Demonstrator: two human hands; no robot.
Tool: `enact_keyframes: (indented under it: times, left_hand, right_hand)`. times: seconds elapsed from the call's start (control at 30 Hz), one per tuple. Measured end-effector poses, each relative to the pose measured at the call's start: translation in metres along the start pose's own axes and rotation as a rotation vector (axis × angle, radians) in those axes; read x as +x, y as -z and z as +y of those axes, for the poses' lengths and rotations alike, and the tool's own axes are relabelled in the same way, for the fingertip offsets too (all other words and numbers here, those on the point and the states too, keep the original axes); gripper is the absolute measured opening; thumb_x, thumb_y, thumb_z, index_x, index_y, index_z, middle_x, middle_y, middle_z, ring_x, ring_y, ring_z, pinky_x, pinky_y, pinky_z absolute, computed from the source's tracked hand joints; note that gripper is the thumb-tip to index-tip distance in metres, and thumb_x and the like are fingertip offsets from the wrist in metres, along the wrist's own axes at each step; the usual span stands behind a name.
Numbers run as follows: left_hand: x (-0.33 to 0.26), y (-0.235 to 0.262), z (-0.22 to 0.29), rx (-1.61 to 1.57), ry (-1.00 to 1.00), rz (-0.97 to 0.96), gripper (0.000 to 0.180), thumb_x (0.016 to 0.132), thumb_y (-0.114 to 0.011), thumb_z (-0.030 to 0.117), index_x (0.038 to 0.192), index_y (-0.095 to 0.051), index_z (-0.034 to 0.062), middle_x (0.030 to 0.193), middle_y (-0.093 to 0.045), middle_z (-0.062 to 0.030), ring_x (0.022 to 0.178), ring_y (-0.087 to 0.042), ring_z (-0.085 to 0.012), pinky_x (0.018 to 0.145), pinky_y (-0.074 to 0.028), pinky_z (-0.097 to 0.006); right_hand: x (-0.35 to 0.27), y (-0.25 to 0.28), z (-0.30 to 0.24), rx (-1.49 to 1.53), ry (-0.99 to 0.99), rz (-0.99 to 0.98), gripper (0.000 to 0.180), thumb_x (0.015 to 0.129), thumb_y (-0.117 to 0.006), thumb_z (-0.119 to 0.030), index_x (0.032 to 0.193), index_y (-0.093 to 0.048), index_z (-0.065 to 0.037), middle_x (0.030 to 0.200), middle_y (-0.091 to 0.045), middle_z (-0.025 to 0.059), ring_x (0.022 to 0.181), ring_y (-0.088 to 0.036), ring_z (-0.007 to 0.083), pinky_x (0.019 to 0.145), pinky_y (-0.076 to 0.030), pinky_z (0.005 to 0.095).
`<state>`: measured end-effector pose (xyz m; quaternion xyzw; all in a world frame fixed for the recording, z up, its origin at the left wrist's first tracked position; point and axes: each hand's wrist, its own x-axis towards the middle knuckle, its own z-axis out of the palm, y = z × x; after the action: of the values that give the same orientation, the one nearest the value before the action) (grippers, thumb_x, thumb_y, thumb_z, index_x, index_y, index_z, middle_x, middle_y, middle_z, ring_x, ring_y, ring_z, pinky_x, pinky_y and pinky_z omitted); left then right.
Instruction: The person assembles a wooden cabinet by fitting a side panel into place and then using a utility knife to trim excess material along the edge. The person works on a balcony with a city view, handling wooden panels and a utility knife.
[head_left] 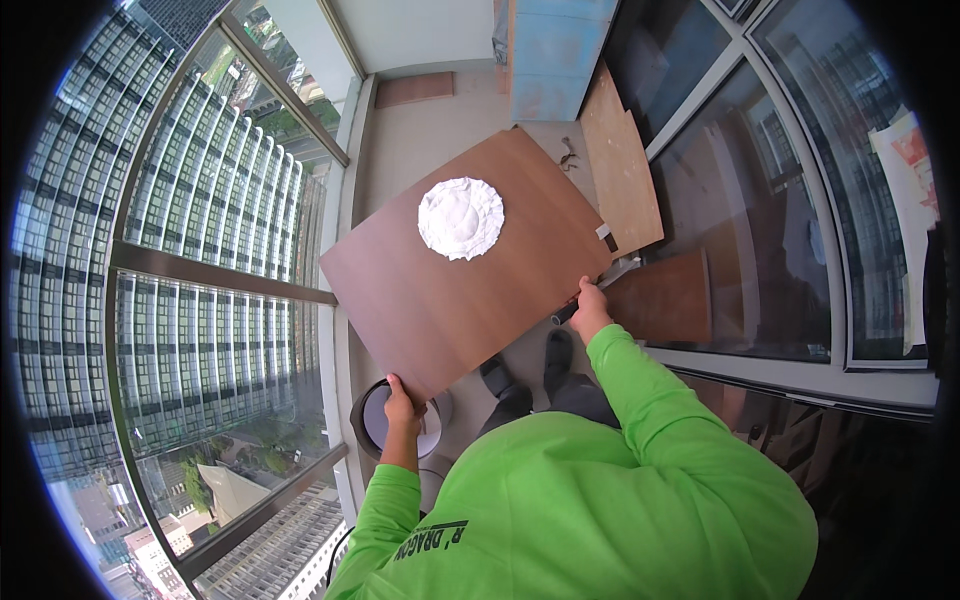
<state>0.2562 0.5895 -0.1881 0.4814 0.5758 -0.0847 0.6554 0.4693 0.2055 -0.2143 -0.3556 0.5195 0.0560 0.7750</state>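
Glassed balcony (400,150): brown board (480,300), near corner pinched by L fingers (395,385), right corner prob. by R fingers (586,287).

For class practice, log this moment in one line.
left hand: brown board, near corner; right hand: edge beside right corner; atop: round white mass

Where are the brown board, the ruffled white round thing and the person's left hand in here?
Brown board (468,300), head view: a bare patch near its middle.
Ruffled white round thing (460,219), head view: around its centre.
Left hand (402,410), head view: the middle of the hand.
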Motion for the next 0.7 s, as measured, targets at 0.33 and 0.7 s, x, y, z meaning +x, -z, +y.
enact_keyframes:
  times: [0.33, 0.7]
  left_hand:
    - [0.024, 0.028, 0.052, -0.150, 0.040, 0.092, 0.080, 0.091, -0.073, 0.059, 0.150, -0.051, 0.0094, 0.155, -0.047, -0.0164, 0.137, -0.049, -0.0404, 0.105, -0.042, -0.066]
    - [0.036, 0.045, -0.014, -0.322, -0.113, 0.283, 0.075, 0.093, -0.071, 0.057, 0.149, -0.051, 0.0094, 0.149, -0.052, -0.0170, 0.131, -0.054, -0.0408, 0.109, -0.046, -0.054]
  right_hand:
    - [-0.043, 0.025, 0.026, 0.078, -0.169, -0.128, 0.023, 0.110, -0.052, -0.037, 0.109, -0.059, -0.014, 0.091, -0.058, 0.0024, 0.081, -0.056, 0.0190, 0.078, -0.050, 0.0402]
    - [-0.050, 0.114, -0.010, -0.359, -0.172, -0.050, 0.032, 0.106, -0.057, -0.040, 0.106, -0.056, -0.008, 0.084, -0.065, 0.0102, 0.078, -0.068, 0.0272, 0.071, -0.056, 0.0435]
